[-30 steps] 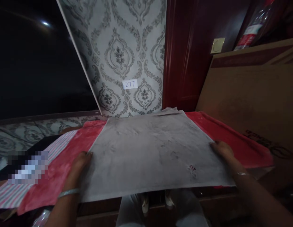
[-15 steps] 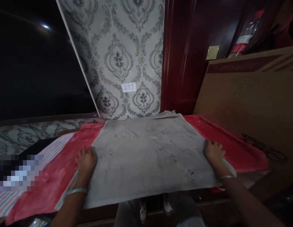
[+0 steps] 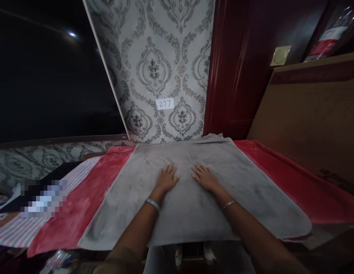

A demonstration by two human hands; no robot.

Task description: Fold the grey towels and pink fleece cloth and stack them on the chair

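A grey plush cloth (image 3: 191,217) is spread over a red cloth (image 3: 88,201), its front edge hanging at the table's near side. My left hand (image 3: 167,178) lies flat on the middle of the grey cloth, fingers spread. A short gap to the right, my right hand (image 3: 204,177) rests palm down on it too, fingers apart. Neither hand grips anything. Slight wrinkles and darker brushed patches show on the grey surface, and its far edge is rumpled by the wall.
A large dark screen (image 3: 51,76) stands at the left. Striped cloth (image 3: 82,175) shows beside the red one. To the right are a big cardboard box (image 3: 308,114) and a plastic bottle (image 3: 328,40). A paper label (image 3: 165,103) is on the patterned wall.
Both hands have moved inward from the grey cloth's side edges to its middle and now lie flat. The view has shifted a little left.
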